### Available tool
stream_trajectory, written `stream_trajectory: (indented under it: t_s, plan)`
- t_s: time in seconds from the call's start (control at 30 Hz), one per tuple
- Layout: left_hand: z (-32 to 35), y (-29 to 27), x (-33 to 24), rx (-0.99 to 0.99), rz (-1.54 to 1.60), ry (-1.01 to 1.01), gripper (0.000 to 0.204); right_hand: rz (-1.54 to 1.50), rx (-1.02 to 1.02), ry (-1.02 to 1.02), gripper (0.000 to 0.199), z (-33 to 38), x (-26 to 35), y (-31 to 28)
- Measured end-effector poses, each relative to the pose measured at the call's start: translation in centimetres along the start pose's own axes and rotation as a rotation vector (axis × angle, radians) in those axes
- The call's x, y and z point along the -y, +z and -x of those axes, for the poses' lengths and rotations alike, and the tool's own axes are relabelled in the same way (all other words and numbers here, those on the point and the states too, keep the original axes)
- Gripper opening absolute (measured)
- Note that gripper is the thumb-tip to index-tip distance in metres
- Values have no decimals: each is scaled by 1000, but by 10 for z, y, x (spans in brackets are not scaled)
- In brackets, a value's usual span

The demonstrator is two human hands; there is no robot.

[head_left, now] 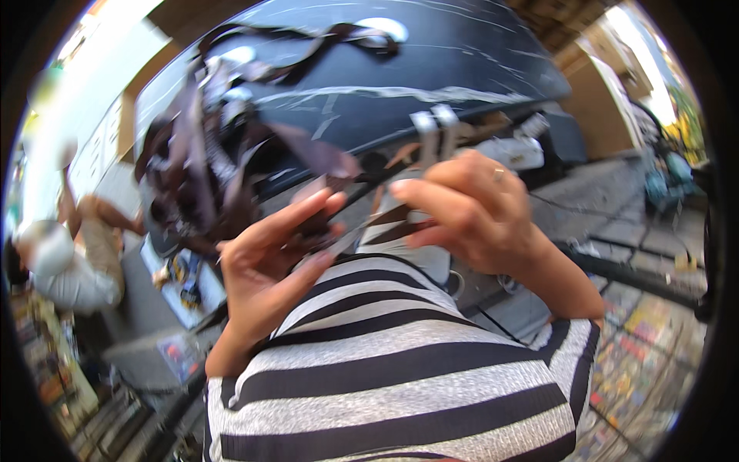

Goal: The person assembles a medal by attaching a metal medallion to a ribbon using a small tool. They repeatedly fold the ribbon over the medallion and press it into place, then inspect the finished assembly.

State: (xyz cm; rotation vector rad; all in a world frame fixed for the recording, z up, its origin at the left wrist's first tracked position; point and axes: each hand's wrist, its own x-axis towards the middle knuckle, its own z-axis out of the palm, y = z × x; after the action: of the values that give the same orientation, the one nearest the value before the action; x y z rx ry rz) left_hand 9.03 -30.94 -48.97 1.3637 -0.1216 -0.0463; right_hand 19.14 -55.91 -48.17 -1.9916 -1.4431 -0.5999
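In front of my striped shirt, my left hand pinches a dark brown fabric strip between thumb and fingers. To its right, my right hand has its fingers closed on what look like thread snips. Their two narrow, blurred blades point left, close to my left thumb; whether they touch the strip I cannot tell. A big tangle of brown strips hangs over the left edge of the dark tabletop, beyond my left hand. One length of it trails across the top.
The dark marbled table lies ahead. White items and a dark box sit at its near right edge, with cardboard boxes beyond. Another person sits at left, near a pale board holding small things.
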Motion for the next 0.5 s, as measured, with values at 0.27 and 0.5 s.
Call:
stream_trajectory:
  t_s: [0.27, 0.5]
  plan:
    - [-1, -3, -13, 2, -78, 214, 53, 134, 67, -91, 51, -25, 2, 0]
    - [1, -8, -13, -94, -206, 332, 39, 314, -104, -240, 32, -41, -2, 14]
